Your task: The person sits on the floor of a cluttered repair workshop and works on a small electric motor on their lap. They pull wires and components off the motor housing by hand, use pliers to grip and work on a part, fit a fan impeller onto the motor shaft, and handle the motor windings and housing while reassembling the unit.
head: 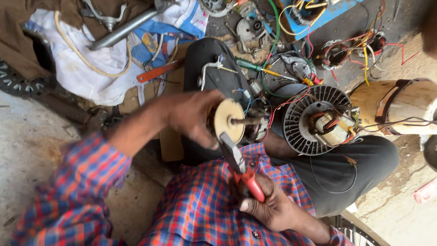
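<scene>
Rotor (230, 120) gripped by left hand (193, 118); right hand (266, 205) holds pliers (241, 166).

The left hand (193, 116) grips a motor rotor (236, 120) from the side, its cream disc and short shaft facing up. The right hand (268, 205) holds red-handled pliers (241, 166) whose tips touch the lower edge of the disc. Both sleeves are red and blue plaid. Just right of the rotor, a round finned motor housing (314, 120) with coloured wires rests on a knee in dark trousers. A green-handled screwdriver (257, 67) lies further up, among loose parts and wires.
</scene>
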